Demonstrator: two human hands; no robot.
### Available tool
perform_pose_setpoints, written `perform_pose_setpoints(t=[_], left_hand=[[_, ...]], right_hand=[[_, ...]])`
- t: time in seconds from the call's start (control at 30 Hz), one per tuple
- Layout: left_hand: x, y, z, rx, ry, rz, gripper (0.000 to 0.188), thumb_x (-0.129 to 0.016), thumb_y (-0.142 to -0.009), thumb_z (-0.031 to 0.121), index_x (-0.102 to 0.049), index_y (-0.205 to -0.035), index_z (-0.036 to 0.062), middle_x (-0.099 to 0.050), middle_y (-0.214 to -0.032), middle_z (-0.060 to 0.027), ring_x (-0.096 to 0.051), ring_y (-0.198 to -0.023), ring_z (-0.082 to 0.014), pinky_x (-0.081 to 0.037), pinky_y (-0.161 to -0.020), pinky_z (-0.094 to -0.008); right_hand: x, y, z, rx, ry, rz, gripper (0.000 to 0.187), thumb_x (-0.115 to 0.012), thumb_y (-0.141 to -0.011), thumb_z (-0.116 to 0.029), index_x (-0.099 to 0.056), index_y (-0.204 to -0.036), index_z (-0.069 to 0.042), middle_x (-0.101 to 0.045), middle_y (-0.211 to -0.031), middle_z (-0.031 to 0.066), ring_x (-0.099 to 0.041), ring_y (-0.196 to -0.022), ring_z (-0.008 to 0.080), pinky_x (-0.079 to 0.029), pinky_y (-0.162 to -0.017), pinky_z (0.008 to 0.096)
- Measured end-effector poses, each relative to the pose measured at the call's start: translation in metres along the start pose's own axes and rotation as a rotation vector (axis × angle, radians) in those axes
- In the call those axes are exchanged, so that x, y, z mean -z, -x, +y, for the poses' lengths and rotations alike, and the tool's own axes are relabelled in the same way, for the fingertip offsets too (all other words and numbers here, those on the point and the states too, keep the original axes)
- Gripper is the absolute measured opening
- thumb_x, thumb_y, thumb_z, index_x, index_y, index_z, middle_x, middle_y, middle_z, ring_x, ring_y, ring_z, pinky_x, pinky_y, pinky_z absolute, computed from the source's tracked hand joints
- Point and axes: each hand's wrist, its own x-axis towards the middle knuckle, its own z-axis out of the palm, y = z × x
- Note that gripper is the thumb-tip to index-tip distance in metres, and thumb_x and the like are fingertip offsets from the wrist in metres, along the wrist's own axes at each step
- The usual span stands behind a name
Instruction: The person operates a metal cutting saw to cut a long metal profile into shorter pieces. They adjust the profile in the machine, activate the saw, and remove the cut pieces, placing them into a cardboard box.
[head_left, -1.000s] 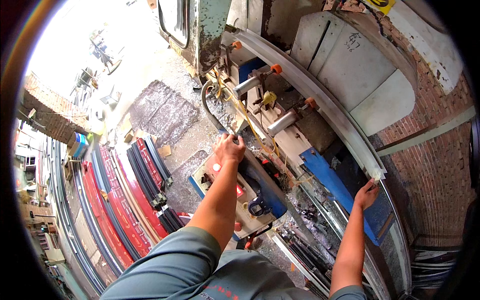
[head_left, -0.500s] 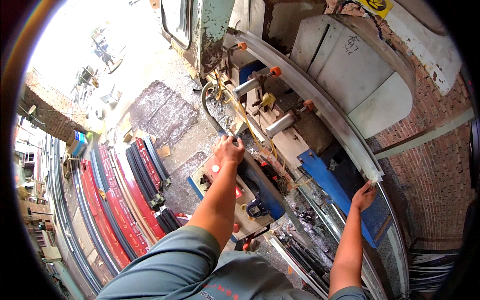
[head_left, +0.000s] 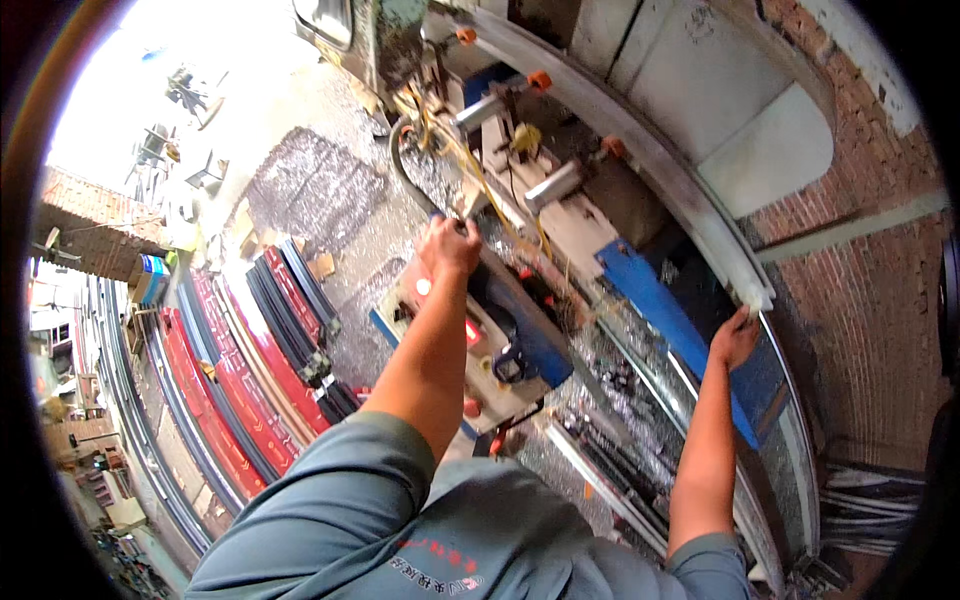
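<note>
My right hand (head_left: 735,338) is closed on the near end of a long silver metal profile (head_left: 690,215), with the fingers around its edge. The profile runs away to the far left along a machine bed, past several clamping cylinders (head_left: 553,187) with orange ends (head_left: 539,81). Further left, my left hand (head_left: 447,250) is curled at the far end of a pale control box (head_left: 440,345). What its fingers grip is hidden beneath them. A thick grey hose (head_left: 402,165) curves close beyond that hand. Between my arms lies a blue plate (head_left: 660,320) below the profile.
Bundles of red-wrapped profiles (head_left: 215,395) and dark profiles (head_left: 290,335) lie on the left. Metal scraps and shavings (head_left: 625,385) cover the area right of the control box. Beyond the profile stand pale panels (head_left: 730,120) and a brick wall (head_left: 860,330).
The view has tilted, so the machine, profile and both hands appear higher in the picture. Each hand keeps its place, the right on the profile's end and the left at the control box.
</note>
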Motion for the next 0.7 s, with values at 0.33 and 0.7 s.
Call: perform_pose_setpoints(t=[0.33, 0.7], left_hand=[[0.005, 0.001, 0.003, 0.013, -0.071, -0.069, 0.038, -0.057, -0.088, 0.047, -0.077, -0.097, 0.0154, -0.068, -0.106, -0.0073, -0.06, -0.11, -0.0255, -0.041, -0.097, -0.0406], [0.008, 0.001, 0.007, 0.017, -0.042, -0.094, 0.041, -0.056, -0.087, 0.047, -0.077, -0.101, 0.0147, -0.067, -0.106, -0.0079, -0.06, -0.11, -0.0258, -0.04, -0.098, -0.0404]], right_hand=[[-0.004, -0.002, 0.013, -0.047, 0.067, -0.088, 0.08, -0.038, -0.1, -0.065, -0.056, -0.128, 0.007, -0.06, -0.122, 0.0266, -0.058, -0.114, 0.0431, -0.047, -0.095, 0.0519], [0.002, -0.003, 0.023, 0.006, 0.111, -0.03, 0.077, -0.038, -0.1, -0.063, -0.057, -0.131, 0.005, -0.06, -0.125, 0.0252, -0.058, -0.114, 0.0412, -0.047, -0.094, 0.0518]])
